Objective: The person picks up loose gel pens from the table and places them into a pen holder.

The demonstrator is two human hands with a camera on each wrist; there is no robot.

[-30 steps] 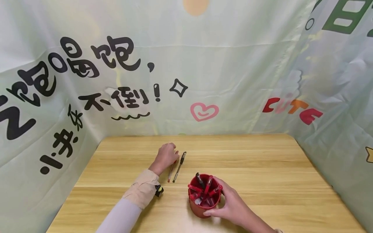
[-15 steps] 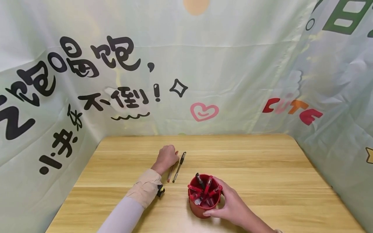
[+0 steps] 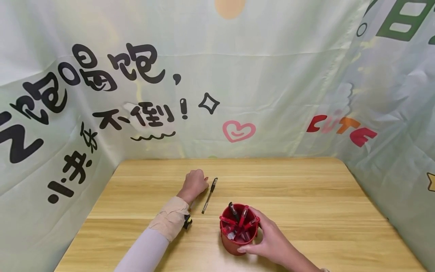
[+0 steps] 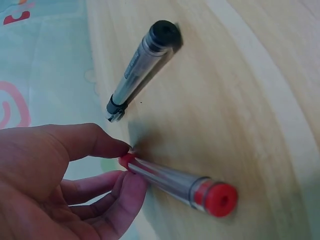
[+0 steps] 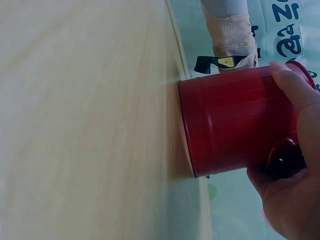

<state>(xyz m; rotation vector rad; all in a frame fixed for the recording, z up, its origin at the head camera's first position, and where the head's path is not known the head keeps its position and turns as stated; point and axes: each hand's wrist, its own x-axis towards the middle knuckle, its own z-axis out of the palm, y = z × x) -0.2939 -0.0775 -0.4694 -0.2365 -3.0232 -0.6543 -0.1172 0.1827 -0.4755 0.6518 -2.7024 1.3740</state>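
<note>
My left hand [image 3: 193, 185] is at the middle-left of the table, pinching the capped end of a clear-barrelled red pen [image 4: 170, 180] between thumb and fingertips. In the head view that hand and wrist hide most of the pen. Just right of it lies a black pen [image 3: 209, 196] with a clear barrel, untouched. Nearer to me stands a small red bucket [image 3: 234, 248], upright, with several red pens [image 3: 243, 216] and a black pen [image 3: 233, 210] in it. My right hand [image 3: 272, 238] holds the bucket from its right side, thumb in front at the rim.
The light wooden table [image 3: 312, 211] ends at a printed cloth backdrop [image 3: 282, 94] behind and on both sides. A tan wrap [image 3: 171, 219] with a small black camera strap piece [image 3: 187, 221] sits on the left wrist.
The red pen's near end has swung left, under the left wrist, away from the black pen. My left hand has shifted slightly toward me; the right hand and bucket have stayed put.
</note>
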